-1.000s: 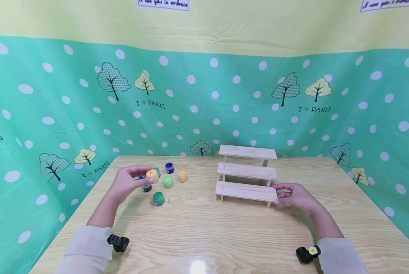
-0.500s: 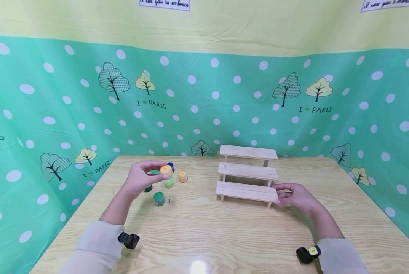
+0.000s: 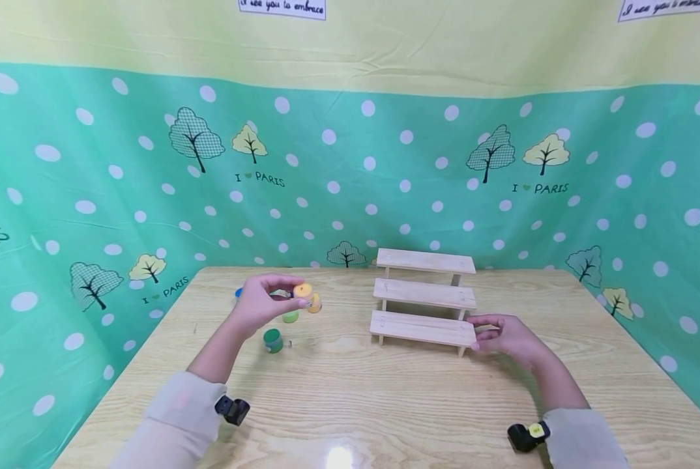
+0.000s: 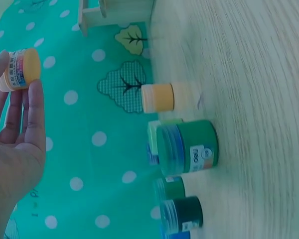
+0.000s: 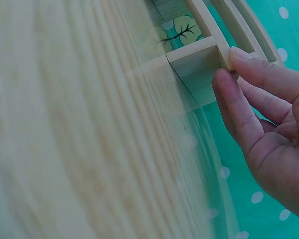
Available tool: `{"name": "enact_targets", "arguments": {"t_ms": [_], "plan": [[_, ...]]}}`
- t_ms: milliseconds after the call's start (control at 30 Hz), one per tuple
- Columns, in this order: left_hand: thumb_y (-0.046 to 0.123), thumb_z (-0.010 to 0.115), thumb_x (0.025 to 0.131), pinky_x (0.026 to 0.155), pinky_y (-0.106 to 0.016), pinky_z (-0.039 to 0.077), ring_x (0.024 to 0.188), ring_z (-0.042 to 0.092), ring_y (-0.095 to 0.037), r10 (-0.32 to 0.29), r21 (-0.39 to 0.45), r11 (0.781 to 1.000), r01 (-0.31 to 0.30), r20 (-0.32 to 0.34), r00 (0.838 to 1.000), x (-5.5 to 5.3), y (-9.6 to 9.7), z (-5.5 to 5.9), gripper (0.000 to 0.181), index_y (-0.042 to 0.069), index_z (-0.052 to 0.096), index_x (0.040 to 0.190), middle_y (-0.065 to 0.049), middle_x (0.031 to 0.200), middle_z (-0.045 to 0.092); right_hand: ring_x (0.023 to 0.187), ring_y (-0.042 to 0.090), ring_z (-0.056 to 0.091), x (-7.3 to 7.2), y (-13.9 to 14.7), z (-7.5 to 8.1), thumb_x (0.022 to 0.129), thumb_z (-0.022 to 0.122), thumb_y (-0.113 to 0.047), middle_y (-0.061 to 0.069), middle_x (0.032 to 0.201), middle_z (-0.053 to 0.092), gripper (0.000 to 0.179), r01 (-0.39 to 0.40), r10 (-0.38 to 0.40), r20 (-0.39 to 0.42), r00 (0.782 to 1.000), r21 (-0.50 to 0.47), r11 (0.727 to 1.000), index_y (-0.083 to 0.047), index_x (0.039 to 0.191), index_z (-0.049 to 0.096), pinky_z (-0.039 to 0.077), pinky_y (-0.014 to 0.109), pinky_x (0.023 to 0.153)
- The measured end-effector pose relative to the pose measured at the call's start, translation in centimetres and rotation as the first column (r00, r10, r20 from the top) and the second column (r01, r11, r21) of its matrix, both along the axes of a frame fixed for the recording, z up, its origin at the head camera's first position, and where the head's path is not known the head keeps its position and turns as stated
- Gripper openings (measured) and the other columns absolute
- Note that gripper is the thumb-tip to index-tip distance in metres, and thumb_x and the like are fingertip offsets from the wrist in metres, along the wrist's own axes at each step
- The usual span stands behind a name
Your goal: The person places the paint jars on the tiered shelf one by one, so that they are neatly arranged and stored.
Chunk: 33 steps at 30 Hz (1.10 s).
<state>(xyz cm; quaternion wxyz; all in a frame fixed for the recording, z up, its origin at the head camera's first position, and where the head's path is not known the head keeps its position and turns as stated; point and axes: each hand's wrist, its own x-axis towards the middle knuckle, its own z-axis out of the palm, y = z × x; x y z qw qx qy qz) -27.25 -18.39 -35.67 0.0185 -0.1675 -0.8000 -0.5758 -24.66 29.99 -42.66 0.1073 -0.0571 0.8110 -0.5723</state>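
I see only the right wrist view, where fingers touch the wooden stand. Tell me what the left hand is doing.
Observer: The left hand pinches an orange jar.
Operator: Say whether that jar touches the table.
Observer: It doesn't; the left wrist view shows it up off the surface.
Operator: Now name the loose jar closest to the table's near edge.
Observer: In the head view, that's the green jar at the front of the cluster.

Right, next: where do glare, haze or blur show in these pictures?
Head view: a white glare spot low on the pale wood-grained table; left wrist view: a bluish haze, fine print on the held orange cylindrical jar unreadable; right wrist view: the table's nearest grain, at left, blurred.
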Motion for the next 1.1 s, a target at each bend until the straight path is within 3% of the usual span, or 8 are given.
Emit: {"name": "enact_targets", "arguments": {"t_ms": [333,633,867,1100], "plan": [[0.023,0.087,0.074,0.079,-0.030,0.058,0.099,0.064,-0.024,-0.055,-0.001,0.998,0.055,-0.011,0.998,-0.2,1.9,0.3,0.048,0.004,0.070,0.116,-0.010,0.115,0.066,0.094,0.023,0.065,-0.3,0.3,-0.2,0.077,0.079,0.002,0.025,0.122,0.057,0.064,-0.013,0.014,0.003,1.000,-0.027,1.000,0.013,0.133,0.049,0.058,0.034,0.080],[0.021,0.087,0.074,0.075,-0.035,0.059,0.092,0.068,-0.033,-0.113,0.041,0.993,0.113,0.005,0.994,-0.3,3.6,0.5,0.046,0.003,0.071,0.114,-0.012,0.111,0.066,0.094,0.023,0.065,-0.2,0.3,-0.4,0.078,0.080,-0.001,0.022,0.119,0.060,0.063,-0.002,0.002,-0.004,1.000,-0.026,1.000,0.013,0.132,0.049,0.058,0.034,0.079],[0.019,0.086,0.075,0.080,-0.033,0.058,0.095,0.067,-0.025,-0.137,0.021,0.990,0.137,-0.028,0.990,-0.3,4.9,0.3,0.043,0.005,0.072,0.112,-0.010,0.112,0.064,0.093,0.022,0.065,-0.2,0.3,-0.5,0.078,0.080,-0.002,0.022,0.121,0.059,0.064,0.007,-0.007,-0.009,1.000,-0.025,1.000,0.011,0.132,0.050,0.058,0.033,0.078],[0.014,0.086,0.074,0.080,-0.035,0.058,0.094,0.068,-0.030,-0.169,0.051,0.984,0.169,-0.003,0.986,-0.5,6.5,0.6,0.042,0.005,0.072,0.113,-0.011,0.112,0.064,0.092,0.021,0.065,-0.1,0.2,-0.5,0.078,0.081,-0.002,0.022,0.121,0.059,0.065,0.017,-0.017,-0.007,1.000,-0.026,1.000,0.011,0.133,0.050,0.058,0.034,0.078]]}}
